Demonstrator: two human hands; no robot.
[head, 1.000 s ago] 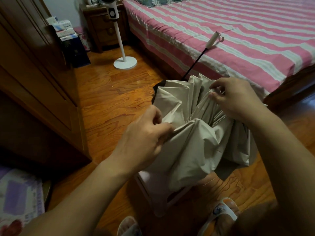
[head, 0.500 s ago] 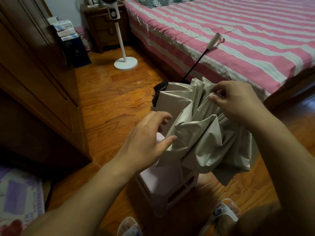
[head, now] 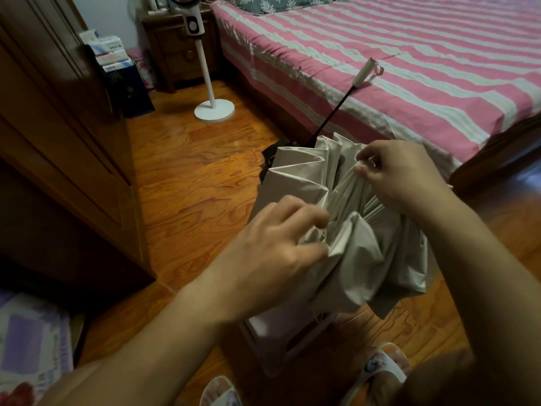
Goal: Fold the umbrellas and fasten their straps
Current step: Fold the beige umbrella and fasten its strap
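Since half a sec ago the left hand (head: 275,244) has closed back onto the fabric; before, its fingers were spread and hovering just off the cloth. The folds on the near side have bunched up more. Right hand has barely shifted.

Head view, looking down at a person's two bare forearms over a wooden floor (head: 187,183). Between the hands is a beige umbrella (head: 360,247), half collapsed, canopy hanging in loose pleats w/ a dark lining showing at the far-left edge. Its thin black shaft (head: 333,115) angles up and away toward the bed, ending in a pale handle (head: 364,73) that lies over the bed's edge.

Left hand: fingers curled, gripping a bunch of canopy fabric on the near-left side. Right hand (head: 401,174): thumb and fingertips pinching a fold at the far-right top of the canopy.

Under the umbrella sits a pale pink stool (head: 281,332), partly hidden by the cloth; can't tell if fabric touches it. Two slippers at bottom edge, one (head: 380,364) on the right, one (head: 219,391) nearer centre.

Surroundings: bed w/ pink-and-white striped cover (head: 409,63) on the right, white standing fan (head: 207,80) at top centre beside a dark nightstand (head: 172,51), brown wardrobe (head: 58,136) along the left, patterned cloth (head: 29,341) at bottom-left corner.
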